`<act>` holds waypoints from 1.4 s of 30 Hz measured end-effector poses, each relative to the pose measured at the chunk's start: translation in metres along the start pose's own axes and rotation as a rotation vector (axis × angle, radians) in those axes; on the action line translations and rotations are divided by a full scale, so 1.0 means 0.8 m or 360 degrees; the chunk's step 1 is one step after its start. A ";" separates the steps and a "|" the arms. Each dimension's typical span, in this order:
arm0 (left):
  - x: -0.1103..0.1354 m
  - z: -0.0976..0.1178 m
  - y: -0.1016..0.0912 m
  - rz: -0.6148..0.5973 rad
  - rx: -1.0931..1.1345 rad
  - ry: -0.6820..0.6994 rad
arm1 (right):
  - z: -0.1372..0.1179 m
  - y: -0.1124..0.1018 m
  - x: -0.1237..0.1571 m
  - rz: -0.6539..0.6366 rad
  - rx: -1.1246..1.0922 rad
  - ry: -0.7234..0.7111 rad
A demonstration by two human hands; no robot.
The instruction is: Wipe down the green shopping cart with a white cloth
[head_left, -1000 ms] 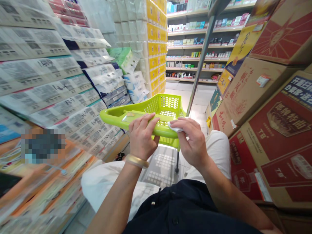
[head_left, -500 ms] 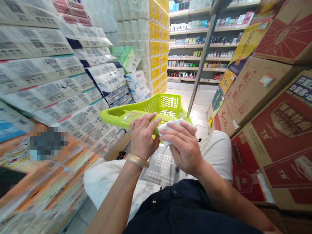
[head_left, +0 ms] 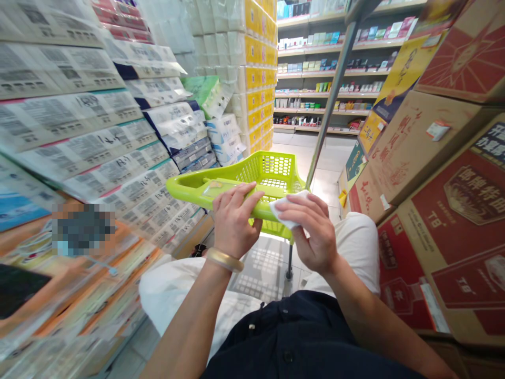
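Note:
A lime-green plastic shopping basket [head_left: 189, 190] with lattice walls is in front of my knees, joined to a slanting metal pole. My left hand [head_left: 236, 216] grips the basket's near rim, fingers on top and thumb underneath. A white cloth or wipe [head_left: 290, 208], folded, lies under the fingers of my right hand [head_left: 313, 231], which presses it on the same rim to the right of my left hand. Part of the cloth is hidden by my fingers.
Packaged paper goods [head_left: 94, 126] are stacked on the left, above a counter with a cable. Cardboard cartons [head_left: 465, 210] line the right side. The metal pole [head_left: 329, 110] rises beyond the basket. Stocked shelves [head_left: 315, 68] stand at the back.
My right hand has slid the white cloth right along the rim, away from my left hand, baring more green rim between them. My left hand keeps its grip.

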State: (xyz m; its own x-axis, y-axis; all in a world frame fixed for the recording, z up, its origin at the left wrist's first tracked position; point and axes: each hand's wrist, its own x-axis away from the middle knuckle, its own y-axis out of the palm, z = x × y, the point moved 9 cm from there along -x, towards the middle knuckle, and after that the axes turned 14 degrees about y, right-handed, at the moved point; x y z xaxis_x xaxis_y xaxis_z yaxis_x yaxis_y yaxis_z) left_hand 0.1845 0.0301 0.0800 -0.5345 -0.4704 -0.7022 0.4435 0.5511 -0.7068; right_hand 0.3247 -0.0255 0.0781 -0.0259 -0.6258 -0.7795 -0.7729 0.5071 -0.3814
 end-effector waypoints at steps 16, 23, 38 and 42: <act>-0.001 -0.002 -0.001 0.0024 -0.0005 0.0005 | 0.055 -0.021 -0.001 0.0360 -0.0737 0.0382; 0.001 -0.002 -0.002 0.0049 -0.0006 0.0013 | 0.023 -0.008 0.002 0.0129 -0.0516 0.0086; 0.005 -0.022 -0.014 0.0019 0.0059 0.0010 | 0.038 -0.003 0.007 0.0302 -0.0805 0.0296; 0.010 -0.032 -0.021 0.0034 0.0091 0.0086 | 0.059 0.004 0.002 0.0223 -0.0810 0.0336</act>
State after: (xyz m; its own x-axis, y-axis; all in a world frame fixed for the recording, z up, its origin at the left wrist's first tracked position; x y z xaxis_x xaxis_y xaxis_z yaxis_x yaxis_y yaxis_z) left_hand 0.1543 0.0351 0.0884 -0.5620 -0.4203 -0.7124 0.4948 0.5193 -0.6967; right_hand 0.3519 0.0030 0.0524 -0.2359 -0.7045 -0.6694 -0.9598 0.2769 0.0468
